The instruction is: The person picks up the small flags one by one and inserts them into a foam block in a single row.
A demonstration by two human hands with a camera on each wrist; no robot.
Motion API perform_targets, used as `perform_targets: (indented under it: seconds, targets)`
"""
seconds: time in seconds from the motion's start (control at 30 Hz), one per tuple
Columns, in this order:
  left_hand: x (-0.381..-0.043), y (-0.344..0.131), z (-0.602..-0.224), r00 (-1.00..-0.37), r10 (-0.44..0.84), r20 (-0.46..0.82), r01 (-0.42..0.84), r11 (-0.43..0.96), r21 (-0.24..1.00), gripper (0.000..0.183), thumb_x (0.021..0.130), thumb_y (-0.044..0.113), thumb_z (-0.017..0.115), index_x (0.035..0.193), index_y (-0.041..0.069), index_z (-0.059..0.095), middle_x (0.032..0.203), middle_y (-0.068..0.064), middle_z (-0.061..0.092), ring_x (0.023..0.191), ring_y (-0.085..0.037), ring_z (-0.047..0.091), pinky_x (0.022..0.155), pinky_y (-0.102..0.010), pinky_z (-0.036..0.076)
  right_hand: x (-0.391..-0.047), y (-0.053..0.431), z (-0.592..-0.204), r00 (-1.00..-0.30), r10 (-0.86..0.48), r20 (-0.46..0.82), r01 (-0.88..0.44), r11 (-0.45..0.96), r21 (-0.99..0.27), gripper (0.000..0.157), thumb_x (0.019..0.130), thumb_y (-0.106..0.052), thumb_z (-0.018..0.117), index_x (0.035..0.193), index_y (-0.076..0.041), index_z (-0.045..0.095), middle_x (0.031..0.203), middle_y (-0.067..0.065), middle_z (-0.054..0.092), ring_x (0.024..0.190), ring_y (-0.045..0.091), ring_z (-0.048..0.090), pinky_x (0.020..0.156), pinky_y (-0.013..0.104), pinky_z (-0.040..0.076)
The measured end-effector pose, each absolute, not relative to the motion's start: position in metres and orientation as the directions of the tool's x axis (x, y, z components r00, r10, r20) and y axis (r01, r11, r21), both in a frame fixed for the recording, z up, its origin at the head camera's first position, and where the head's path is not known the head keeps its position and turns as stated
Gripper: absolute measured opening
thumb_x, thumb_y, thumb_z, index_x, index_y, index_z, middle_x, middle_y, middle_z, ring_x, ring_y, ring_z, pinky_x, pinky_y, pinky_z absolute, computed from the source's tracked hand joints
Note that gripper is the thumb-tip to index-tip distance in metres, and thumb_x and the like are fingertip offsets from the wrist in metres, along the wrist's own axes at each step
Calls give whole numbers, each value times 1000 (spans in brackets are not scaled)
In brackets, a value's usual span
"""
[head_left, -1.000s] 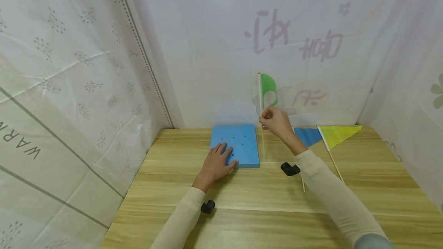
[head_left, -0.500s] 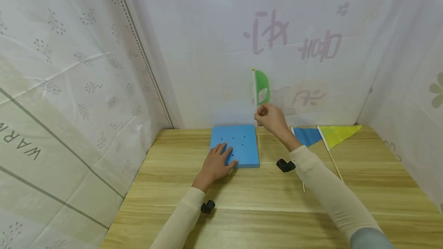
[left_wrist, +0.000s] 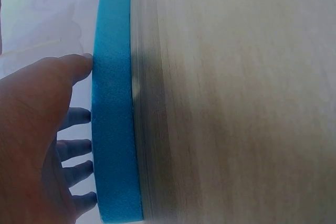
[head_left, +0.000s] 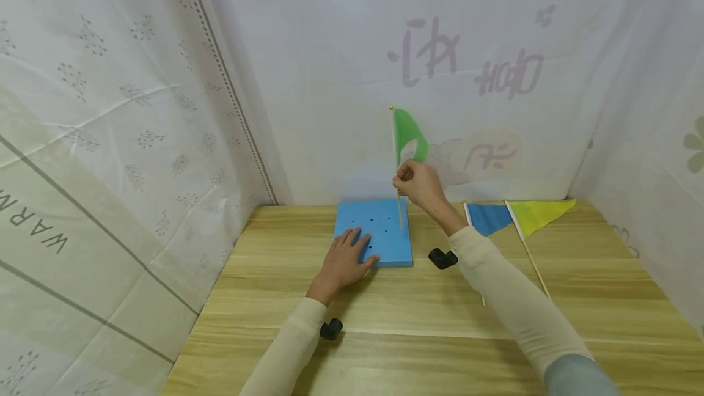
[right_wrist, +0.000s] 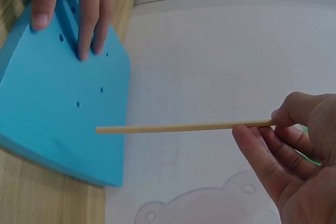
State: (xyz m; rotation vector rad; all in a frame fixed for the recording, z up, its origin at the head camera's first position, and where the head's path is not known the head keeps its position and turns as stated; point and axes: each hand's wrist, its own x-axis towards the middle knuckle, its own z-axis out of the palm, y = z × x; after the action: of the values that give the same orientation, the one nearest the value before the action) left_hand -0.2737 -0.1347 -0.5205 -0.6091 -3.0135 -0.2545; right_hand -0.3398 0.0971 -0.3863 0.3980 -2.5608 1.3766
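My right hand [head_left: 420, 185] pinches the wooden stick of a green flag [head_left: 408, 130] between thumb and fingers, just below the cloth. The stick [right_wrist: 178, 128] points down, its bare lower end over the right part of a blue foam block [head_left: 393, 246]. Small holes dot the block's top face; in the right wrist view the stick's tip is apart from the surface, near two of them. My left hand [head_left: 345, 258] lies spread on the block's left front part, fingertips pressing its top. In the left wrist view the thumb [left_wrist: 79, 67] touches the edge of the top face.
A blue flag [head_left: 486, 219] and a yellow flag [head_left: 536, 216] lie on the wooden table [head_left: 396, 347] to the right, their sticks toward me. My right sleeve partly covers the blue flag's stick. A printed curtain [head_left: 330, 78] hangs behind the table, another at the left.
My right hand has moved left with the green flag, carrying the stick's lower end from beside the block to over it. The left hand has stayed on the block.
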Motion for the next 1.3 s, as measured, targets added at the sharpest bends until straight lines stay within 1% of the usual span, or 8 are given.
perform_targets:
  seconds: [0.17,0.33,0.43,0.87,1.07,1.3]
  targets:
    - [-272,-134,-518,-922,379,81,387,909,156,68,97,63,43,153,23,38,161,-8,29,150,-30,24,121,-54,24,-340,88,-384,-943,-138,304,-330,527,-783,12,95,-21,63,96,-9,62,92,8,70,77,20,72,66,31,61]
    - [-269,-134,-515,-919,381,98,393,902,178,67,97,59,47,151,20,41,160,-10,31,149,-32,26,120,-55,25,-342,78,-382,-944,-130,304,-323,563,-761,11,94,-22,64,95,-11,63,91,7,71,76,19,72,63,31,60]
    - [-268,-134,-513,-920,379,100,391,902,182,67,98,58,48,151,19,41,160,-10,31,149,-32,27,120,-55,26,-343,72,-381,-943,-134,304,-324,569,-756,11,94,-23,64,94,-12,63,91,5,71,76,18,71,63,31,59]
    - [-271,-134,-516,-917,387,98,399,900,179,67,98,59,47,151,20,41,160,-10,30,149,-33,26,119,-56,25,-348,52,-381,-927,-157,340,-366,576,-731,10,93,-21,65,94,-12,64,92,6,71,80,18,70,64,31,58]
    - [-272,-135,-517,-918,388,87,398,901,172,67,98,60,45,152,21,39,161,-9,29,150,-32,25,120,-56,25,-351,41,-381,-925,-171,338,-370,602,-708,9,93,-22,65,93,-13,64,91,4,71,79,17,69,65,29,58]
    - [-272,-137,-517,-913,399,82,407,895,181,68,98,60,45,153,20,38,161,-10,27,150,-33,24,120,-56,24,-351,29,-382,-924,-181,337,-376,589,-715,9,94,-22,65,94,-13,64,91,4,71,77,16,68,63,30,56]
